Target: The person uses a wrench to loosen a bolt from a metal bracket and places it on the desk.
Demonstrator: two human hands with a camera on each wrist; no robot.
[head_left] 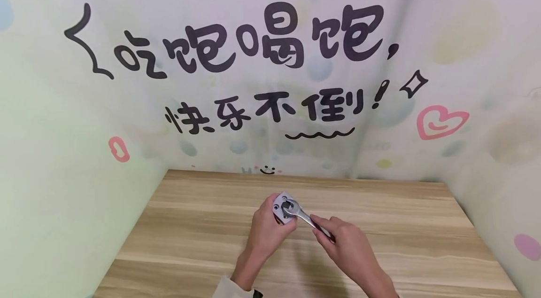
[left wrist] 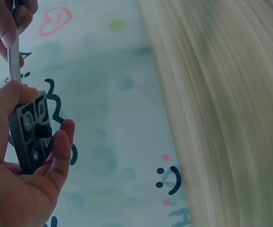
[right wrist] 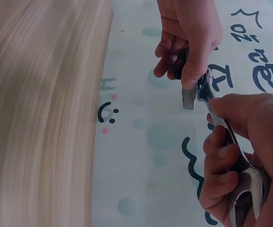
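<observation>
My left hand grips a square metal block by its edges, raised above the table. Round holes show on the block's front face, and in the left wrist view its other side has dark recesses and a black bolt end. In my right hand is a silver open-end wrench, held by its shank. The wrench's far head sits around the bolt head in the middle of the block. Its other open end sticks out below my right fingers in the right wrist view.
A wood-grain table lies under both hands. Behind it stands a pale wall covering with black lettering and pink hearts, and it continues along the left and right sides.
</observation>
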